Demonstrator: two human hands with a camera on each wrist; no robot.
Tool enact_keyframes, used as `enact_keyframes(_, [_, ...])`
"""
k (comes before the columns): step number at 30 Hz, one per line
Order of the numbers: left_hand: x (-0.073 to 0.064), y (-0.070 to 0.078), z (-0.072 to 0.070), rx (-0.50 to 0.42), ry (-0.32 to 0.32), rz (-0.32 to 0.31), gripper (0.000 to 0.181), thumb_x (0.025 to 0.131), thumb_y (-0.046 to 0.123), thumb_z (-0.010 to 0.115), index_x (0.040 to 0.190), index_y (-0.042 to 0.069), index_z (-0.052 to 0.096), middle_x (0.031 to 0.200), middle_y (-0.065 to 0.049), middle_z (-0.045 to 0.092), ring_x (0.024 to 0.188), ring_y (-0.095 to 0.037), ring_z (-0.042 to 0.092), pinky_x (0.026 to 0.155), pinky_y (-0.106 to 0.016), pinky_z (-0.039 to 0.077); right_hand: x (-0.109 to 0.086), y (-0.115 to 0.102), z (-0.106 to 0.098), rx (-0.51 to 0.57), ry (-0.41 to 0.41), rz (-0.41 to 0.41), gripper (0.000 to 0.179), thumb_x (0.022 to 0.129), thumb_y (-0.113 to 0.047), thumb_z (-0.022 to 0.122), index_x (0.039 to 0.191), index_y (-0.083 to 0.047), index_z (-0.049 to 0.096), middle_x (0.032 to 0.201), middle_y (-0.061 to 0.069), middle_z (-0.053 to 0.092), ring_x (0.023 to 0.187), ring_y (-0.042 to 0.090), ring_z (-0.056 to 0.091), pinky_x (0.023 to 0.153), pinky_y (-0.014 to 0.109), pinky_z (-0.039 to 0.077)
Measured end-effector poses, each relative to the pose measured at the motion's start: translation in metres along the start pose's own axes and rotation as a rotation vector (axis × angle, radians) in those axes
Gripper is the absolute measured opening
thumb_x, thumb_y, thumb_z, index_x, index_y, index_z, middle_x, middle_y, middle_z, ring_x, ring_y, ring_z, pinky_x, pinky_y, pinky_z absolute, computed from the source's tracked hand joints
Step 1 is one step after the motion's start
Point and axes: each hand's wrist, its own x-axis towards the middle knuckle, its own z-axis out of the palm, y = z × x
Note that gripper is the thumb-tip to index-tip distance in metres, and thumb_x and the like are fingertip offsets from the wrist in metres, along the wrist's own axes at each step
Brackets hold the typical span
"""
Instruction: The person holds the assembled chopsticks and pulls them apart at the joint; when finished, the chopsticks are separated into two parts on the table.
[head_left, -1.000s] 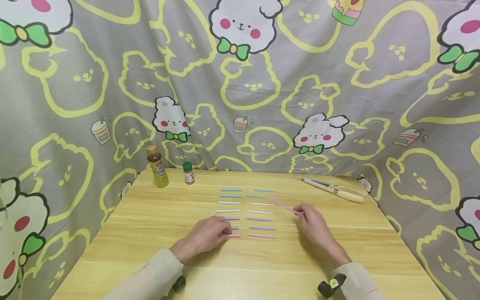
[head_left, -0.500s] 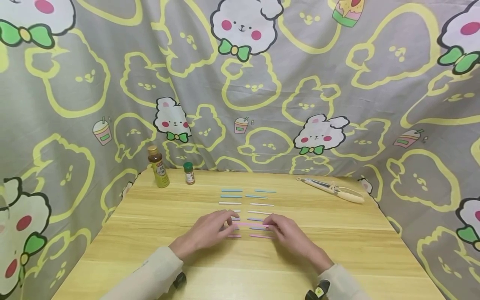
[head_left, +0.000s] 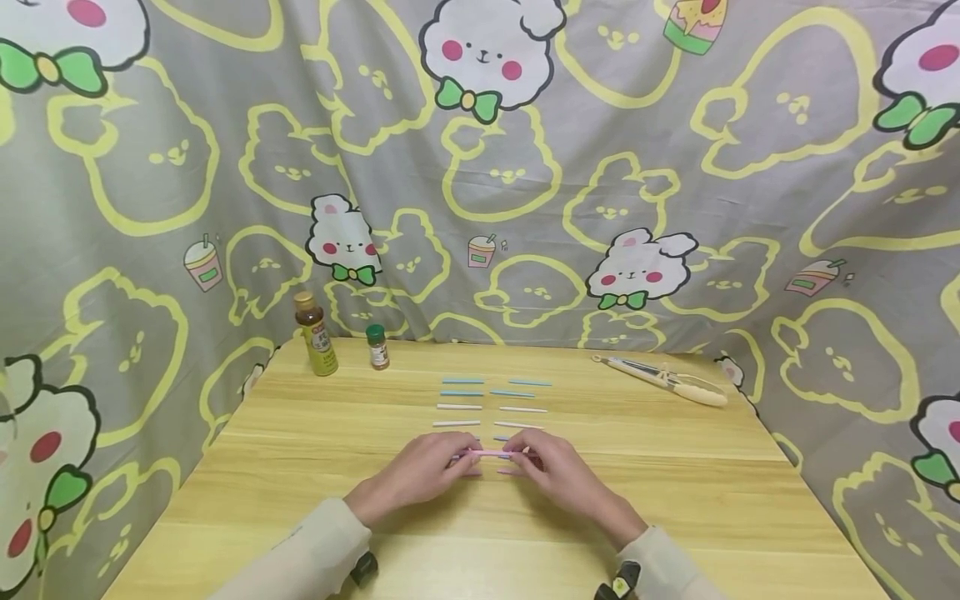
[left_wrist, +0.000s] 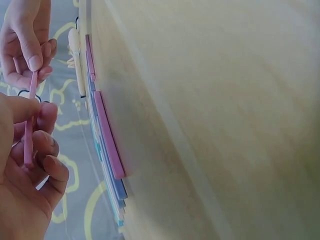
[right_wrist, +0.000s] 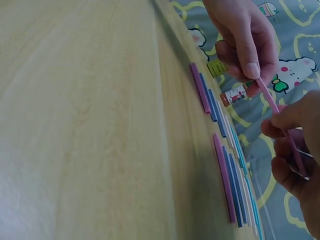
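Observation:
A thin pink straw (head_left: 491, 453) is held level over the table between both hands. My left hand (head_left: 420, 465) pinches it near one end with thumb and fingers. The other end is pinched by my right hand (head_left: 566, 471), with a short stretch of straw showing between the two hands. Beneath and beyond them, shorter straw pieces lie in two columns: blue pieces (head_left: 462, 381) at the back, then white pieces (head_left: 459, 407), blue-violet pieces (right_wrist: 235, 190) and pink pieces (left_wrist: 107, 135) nearest me. The hands partly cover the nearer rows in the head view.
At the back left of the wooden table (head_left: 300, 467) stand a sauce bottle (head_left: 318, 337) and a small green-capped jar (head_left: 377, 347). Tongs (head_left: 663, 379) with cream handles lie at the back right. A patterned curtain (head_left: 517, 200) hangs behind the table.
My right hand has brought the pink straw from the right in to the middle, and my left hand has taken its other end. Both hands have since drawn closer together along it.

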Motion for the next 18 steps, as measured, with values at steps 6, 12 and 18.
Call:
enact_keyframes(6, [0.0003,0.0018,0.0015,-0.066,-0.007,-0.006,0.013,0.109,0.025,0.069,0.115,0.016,0.076,0.102,0.008,0.078,0.088,0.002,0.064,0.081,-0.026,0.056,0.0000,0.0009,0.0038,0.082,-0.046,0.070,0.019,0.111,-0.019,0.065,0.113,-0.003,0.075,0.106,0.015,0.078,0.092,0.022,0.082,0.078,0.022,0.064])
enact_keyframes(12, [0.0003,0.0015,0.0003,-0.070,-0.016,0.000,0.019,0.114,0.026,0.061,0.113,0.013,0.076,0.093,0.006,0.076,0.078,0.003,0.058,0.072,-0.022,0.051,-0.0005,-0.0001,0.0039,-0.008,-0.034,0.091,0.020,0.111,-0.022,0.065,0.107,-0.006,0.076,0.098,0.006,0.078,0.085,0.012,0.076,0.071,0.022,0.059])
enact_keyframes(18, [0.0003,0.0017,-0.0007,-0.049,-0.025,0.031,0.019,0.113,0.024,0.062,0.110,0.011,0.076,0.090,0.005,0.076,0.073,0.003,0.055,0.069,-0.020,0.049,-0.0013,-0.0015,-0.0007,-0.049,-0.047,0.068,0.014,0.109,-0.018,0.068,0.105,-0.008,0.076,0.085,0.000,0.074,0.070,-0.001,0.059,0.061,0.019,0.050])
